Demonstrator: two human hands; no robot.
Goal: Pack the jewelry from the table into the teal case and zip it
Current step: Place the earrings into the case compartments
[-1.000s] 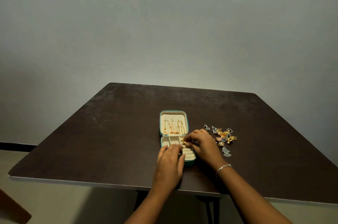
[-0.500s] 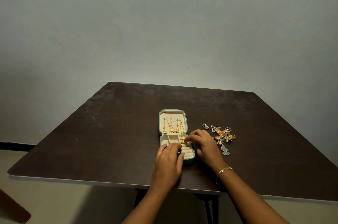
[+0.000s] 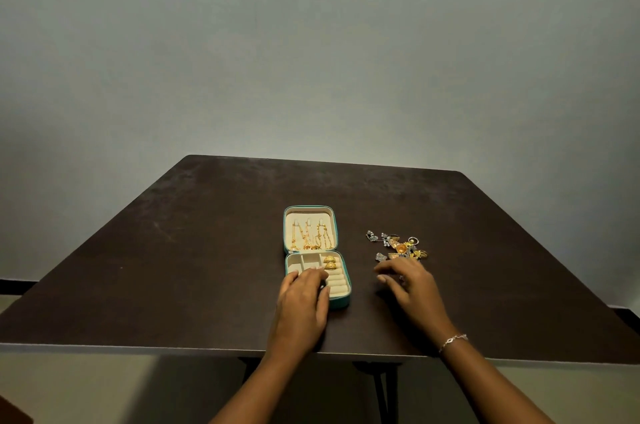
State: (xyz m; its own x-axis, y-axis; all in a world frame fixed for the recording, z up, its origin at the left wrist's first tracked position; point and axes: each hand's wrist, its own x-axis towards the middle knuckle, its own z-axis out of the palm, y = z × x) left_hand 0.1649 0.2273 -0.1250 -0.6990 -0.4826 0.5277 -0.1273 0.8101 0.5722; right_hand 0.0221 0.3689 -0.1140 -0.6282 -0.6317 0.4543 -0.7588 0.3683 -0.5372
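Right hand point(image 3: 412, 288) moved from teal case point(image 3: 341, 302) to beside loose jewelry point(image 3: 398, 247).

We face a plain grey-green wall point(image 3: 311, 42) across the upper frame. Below it is a dark brown table point(image 3: 207, 267) and, at the bottom, pale floor point(image 3: 86, 385).

Both arms are bare as far as they show. A thin, shiny silver chain bracelet point(image 3: 453, 341) goes round the wrist just behind the right hand point(image 3: 412, 288).
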